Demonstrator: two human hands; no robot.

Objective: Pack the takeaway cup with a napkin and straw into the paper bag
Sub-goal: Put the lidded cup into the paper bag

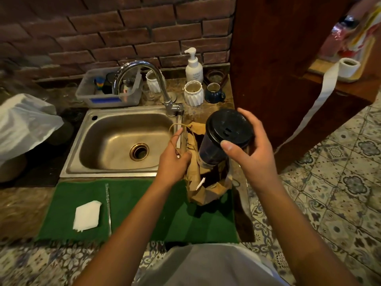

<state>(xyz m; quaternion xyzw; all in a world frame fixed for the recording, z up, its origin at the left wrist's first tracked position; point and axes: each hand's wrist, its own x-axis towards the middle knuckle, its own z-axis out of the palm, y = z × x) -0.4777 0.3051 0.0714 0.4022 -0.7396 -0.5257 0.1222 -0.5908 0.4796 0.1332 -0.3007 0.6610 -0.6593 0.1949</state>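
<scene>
Cup (218, 149): my right hand (250, 153) clamps its black lid rim; base entering the paper bag (203, 190).
Bag: limp; left hand (175, 159) pinches its handle open.
Handling: probably full; hold upright.
Napkin (87, 215), straw (108, 205): on bench mat.

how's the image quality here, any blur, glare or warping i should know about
Head view: dim, warm light; wide-angle bending curves the brick wall and floor tiles near the edges; the left edge around the white plastic bag is smeared and soft; bright glare on the faucet and a sheen in the sink; the cup, both hands and the napkin are reasonably sharp.
</scene>
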